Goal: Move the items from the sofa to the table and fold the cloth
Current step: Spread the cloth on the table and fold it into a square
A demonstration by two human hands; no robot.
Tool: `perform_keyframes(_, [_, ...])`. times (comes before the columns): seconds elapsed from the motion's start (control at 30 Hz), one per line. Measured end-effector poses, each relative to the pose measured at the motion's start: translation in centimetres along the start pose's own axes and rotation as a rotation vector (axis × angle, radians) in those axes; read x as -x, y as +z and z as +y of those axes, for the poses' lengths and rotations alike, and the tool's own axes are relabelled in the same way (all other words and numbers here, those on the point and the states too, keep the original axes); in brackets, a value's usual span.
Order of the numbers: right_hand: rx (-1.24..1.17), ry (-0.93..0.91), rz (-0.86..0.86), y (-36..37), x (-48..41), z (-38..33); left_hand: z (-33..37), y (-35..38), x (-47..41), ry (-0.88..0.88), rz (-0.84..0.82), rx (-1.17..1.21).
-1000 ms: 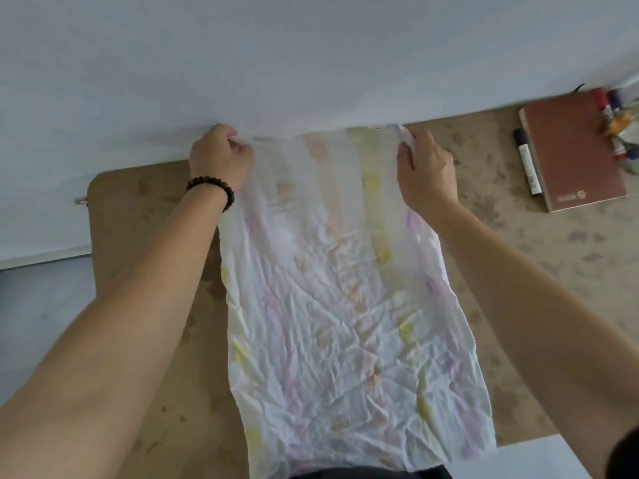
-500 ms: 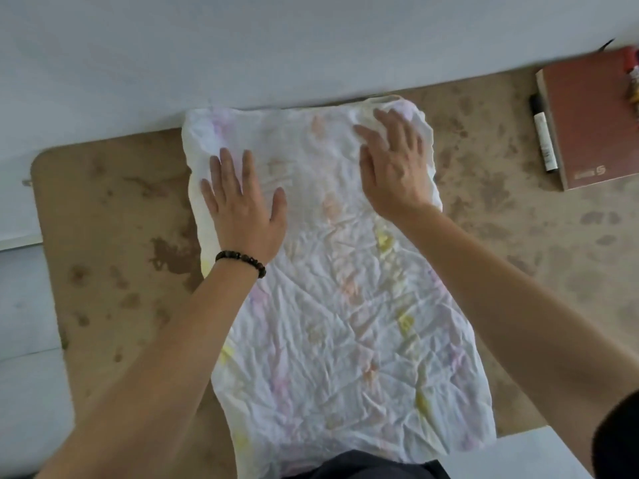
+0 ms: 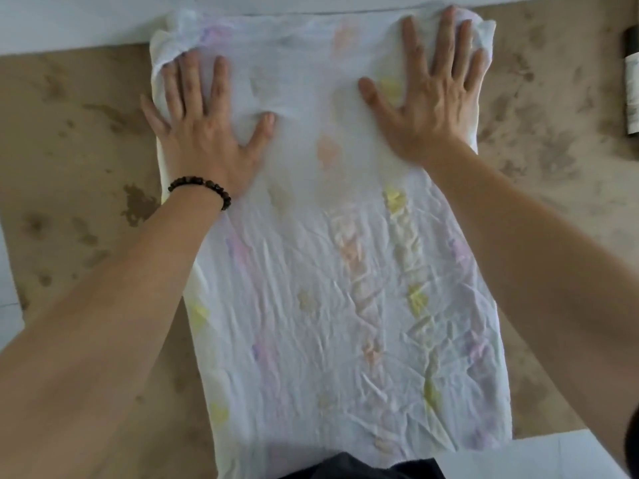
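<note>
Ten fingers (image 3: 192, 81) spread apart, nothing pinched: both palms lie flat on the far end of the cloth (image 3: 345, 271). Our left hand (image 3: 204, 133), with a dark bead bracelet (image 3: 200, 186) at the wrist, presses near the far left corner, little finger at the cloth's edge. Our right hand (image 3: 435, 102) presses near the far right corner, fingertips reaching the bunched hem.

Cloth lies lengthwise on the brown, stained worktop (image 3: 69, 150), far edge against the pale surface beyond, near edge hanging toward our body. White, with faded pink, yellow, orange and purple patches. Heavily creased over the near half, smoother between the palms.

Handling, as we judge it: thin, light, limp; no stiffness to hold a line by itself, and it will drag and rumple under a sliding palm. Likely not slippery on this rough board. Best hold for folding looks to be the two far corners, pinched between thumb and forefinger, then carried toward the near edge.

Dark cylinder (image 3: 632, 77) lies at the right margin, well apart from the cloth; cannot identify it.
</note>
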State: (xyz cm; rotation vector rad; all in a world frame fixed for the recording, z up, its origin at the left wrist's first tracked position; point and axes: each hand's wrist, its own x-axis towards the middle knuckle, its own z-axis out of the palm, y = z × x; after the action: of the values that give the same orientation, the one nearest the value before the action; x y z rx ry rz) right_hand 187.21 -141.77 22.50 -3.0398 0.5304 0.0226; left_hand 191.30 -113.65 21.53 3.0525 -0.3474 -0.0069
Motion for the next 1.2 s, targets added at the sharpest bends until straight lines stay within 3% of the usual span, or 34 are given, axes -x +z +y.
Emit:
perform_keyframes(0.17, [-0.014,0.017,0.139,-0.7,0.9,0.0,0.0,-0.2,0.2,0.027,0.000,-0.017])
perform_keyframes(0.33, [-0.028,-0.147,0.161,-4.0,5.0,-0.9,1.7,-2.9,4.1,0.057,0.140,-0.084])
perform_keyframes(0.43, [-0.330,-0.172,0.156,-5.5,13.1,-0.9,4.2,-4.4,13.1,0.034,0.141,0.014])
perform_keyframes(0.53, [-0.477,-0.211,0.071,-5.1,24.8,1.1,6.5,-4.7,25.9,0.091,-0.031,0.039])
perform_keyframes(0.63, [-0.414,-0.175,-0.062,-3.0,34.0,3.9,6.3,-3.7,36.0,-0.075,-0.189,0.021])
perform_keyframes(0.73, [-0.226,-0.158,-0.134,-1.0,37.9,6.3,5.2,-2.4,39.7,-0.289,-0.283,0.047])
perform_keyframes(0.83, [-0.118,-0.208,-0.150,0.5,38.7,7.8,5.2,-1.5,40.4,-0.269,-0.230,0.004])
perform_keyframes(0.97, [-0.109,-0.210,-0.055,1.7,38.6,7.6,4.8,-0.4,40.3,-0.270,-0.162,-0.026])
perform_keyframes(1.2, [-0.108,-0.169,-0.042,1.3,38.9,7.4,4.8,-0.1,40.4,-0.278,-0.116,-0.005])
